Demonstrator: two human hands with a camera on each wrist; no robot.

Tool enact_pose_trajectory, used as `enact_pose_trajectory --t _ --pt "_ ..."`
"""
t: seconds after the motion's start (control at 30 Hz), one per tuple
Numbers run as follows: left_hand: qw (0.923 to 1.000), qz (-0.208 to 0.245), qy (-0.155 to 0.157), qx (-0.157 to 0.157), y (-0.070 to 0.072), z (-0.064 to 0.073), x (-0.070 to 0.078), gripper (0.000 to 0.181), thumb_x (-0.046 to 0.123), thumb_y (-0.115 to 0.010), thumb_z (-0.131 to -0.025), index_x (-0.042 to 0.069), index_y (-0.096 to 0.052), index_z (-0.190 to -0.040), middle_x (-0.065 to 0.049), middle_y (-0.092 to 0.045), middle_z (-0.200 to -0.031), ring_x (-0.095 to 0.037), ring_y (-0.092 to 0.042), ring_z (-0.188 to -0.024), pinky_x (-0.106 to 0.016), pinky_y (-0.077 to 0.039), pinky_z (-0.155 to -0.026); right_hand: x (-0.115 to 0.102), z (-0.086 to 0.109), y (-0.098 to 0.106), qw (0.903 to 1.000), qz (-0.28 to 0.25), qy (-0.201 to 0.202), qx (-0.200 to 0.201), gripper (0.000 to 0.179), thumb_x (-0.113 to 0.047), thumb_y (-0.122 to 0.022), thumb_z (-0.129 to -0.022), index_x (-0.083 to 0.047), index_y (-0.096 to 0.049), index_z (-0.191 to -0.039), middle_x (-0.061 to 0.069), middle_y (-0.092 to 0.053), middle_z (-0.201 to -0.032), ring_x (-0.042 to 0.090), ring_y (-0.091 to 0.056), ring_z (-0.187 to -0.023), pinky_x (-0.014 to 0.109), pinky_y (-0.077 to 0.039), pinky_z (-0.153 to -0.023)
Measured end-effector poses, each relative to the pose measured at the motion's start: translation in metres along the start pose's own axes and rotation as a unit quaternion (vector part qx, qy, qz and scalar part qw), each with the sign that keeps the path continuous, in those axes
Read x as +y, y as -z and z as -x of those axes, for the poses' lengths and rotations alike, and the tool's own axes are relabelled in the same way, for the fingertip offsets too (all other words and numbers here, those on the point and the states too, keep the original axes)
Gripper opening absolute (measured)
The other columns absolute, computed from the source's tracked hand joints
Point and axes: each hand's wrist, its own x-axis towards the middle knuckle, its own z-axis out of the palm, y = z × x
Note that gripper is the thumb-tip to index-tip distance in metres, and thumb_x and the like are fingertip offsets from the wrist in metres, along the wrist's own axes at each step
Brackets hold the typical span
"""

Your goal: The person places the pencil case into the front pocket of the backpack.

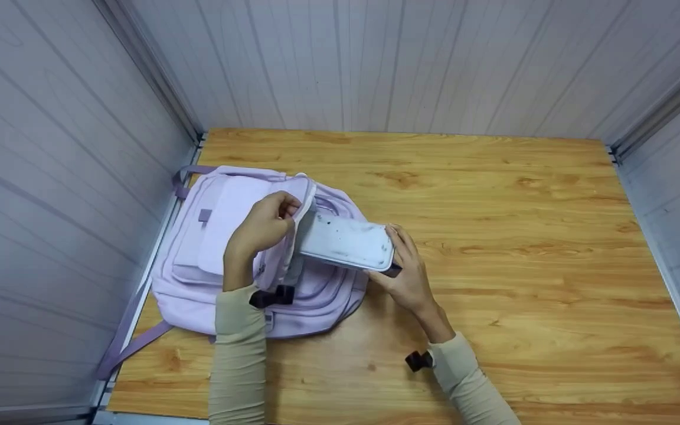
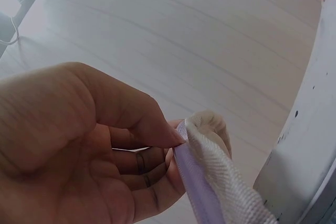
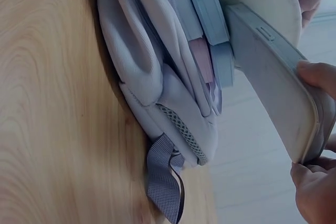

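A lilac backpack [image 1: 228,203] lies on the table at the left. My left hand [image 1: 263,227] pinches the edge of its opening between thumb and fingers; the left wrist view shows the pale-lined fabric edge [image 2: 202,182] in that pinch. At the outer end of a white flat box [image 1: 346,242] with rounded corners and dark scuffs, my right hand [image 1: 405,274] grips with thumb and fingers on opposite sides. The box's other end lies within the bag's opening, partly hidden by the flap. A small slot-like detail [image 3: 266,33] shows on its side.
Blue-grey box-like items [image 3: 210,9] and a pink one [image 3: 201,59] sit inside the bag. A grey strap [image 3: 163,177] hangs from it. Purple straps [image 1: 139,348] reach the table's left edge. Pale panels [image 1: 363,65] wall the wooden table [image 1: 523,236].
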Motion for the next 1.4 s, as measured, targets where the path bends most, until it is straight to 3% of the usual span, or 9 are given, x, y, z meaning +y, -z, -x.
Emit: enact_pose_trajectory --t 0.3,0.87,1.1,1.4 --pt "1.0000 -0.002 -0.002 0.005 0.000 -0.001 0.001 0.034 -0.004 -0.044 -0.078 -0.006 -0.057 -0.110 -0.010 -0.054 -0.096 -0.020 -0.049 -0.087 -0.029 -0.041 -0.077 0.001 -0.006 -0.008 1.0000 0.002 0.002 -0.008 0.088 -0.024 -0.084 -0.069 -0.001 -0.042 -0.142 0.020 -0.040 -0.145 0.034 -0.038 -0.135 0.048 -0.030 -0.111" --pt "1.0000 -0.005 -0.007 -0.003 -0.001 -0.001 0.003 0.033 -0.004 -0.043 -0.081 -0.005 -0.057 -0.111 -0.013 -0.057 -0.100 -0.021 -0.050 -0.089 -0.030 -0.041 -0.078 0.004 -0.012 -0.019 0.9996 0.009 0.006 -0.025 0.088 -0.026 -0.083 -0.072 0.001 -0.039 -0.143 0.020 -0.037 -0.148 0.034 -0.037 -0.136 0.046 -0.030 -0.111" --pt "0.9998 0.014 0.000 -0.011 0.000 -0.002 0.004 0.035 -0.004 -0.044 -0.080 -0.005 -0.057 -0.112 -0.010 -0.055 -0.099 -0.019 -0.049 -0.088 -0.028 -0.041 -0.078 0.002 -0.017 -0.024 0.9995 0.012 0.017 -0.025 0.087 -0.023 -0.084 -0.070 0.003 -0.040 -0.142 0.024 -0.039 -0.145 0.034 -0.040 -0.134 0.045 -0.033 -0.110" --pt "0.9998 0.010 -0.016 -0.012 -0.001 -0.003 0.005 0.036 -0.004 -0.044 -0.078 -0.005 -0.059 -0.111 -0.013 -0.058 -0.098 -0.020 -0.050 -0.087 -0.028 -0.041 -0.076 -0.004 -0.020 -0.032 0.9993 0.018 0.016 -0.028 0.088 -0.028 -0.083 -0.071 0.001 -0.040 -0.143 0.022 -0.039 -0.145 0.033 -0.040 -0.134 0.045 -0.033 -0.110"
